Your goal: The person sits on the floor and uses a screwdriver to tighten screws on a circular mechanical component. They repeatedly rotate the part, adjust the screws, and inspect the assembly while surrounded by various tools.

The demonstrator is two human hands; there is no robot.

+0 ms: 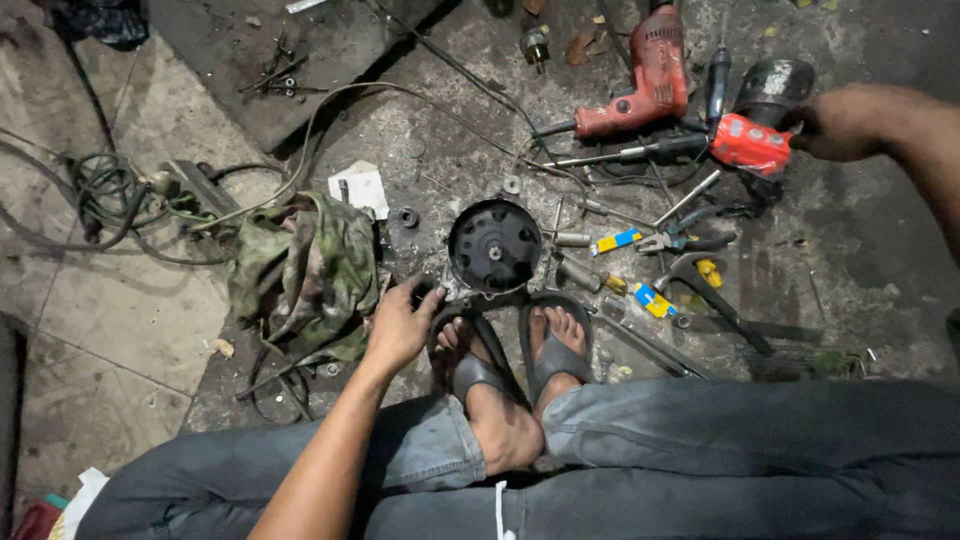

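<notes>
I sit on the floor with my sandalled feet against a round black machine part with a pulley face. My left hand rests at its lower left edge, fingertips touching the metal housing. My right hand reaches far right and grips a red and black power tool lying on the concrete. Whether the tool is lifted I cannot tell.
A red electric drill lies at the top. Screwdrivers, pliers, a yellow and blue handled tool and bolts are scattered right of the part. A camouflage cloth and green cables lie to the left.
</notes>
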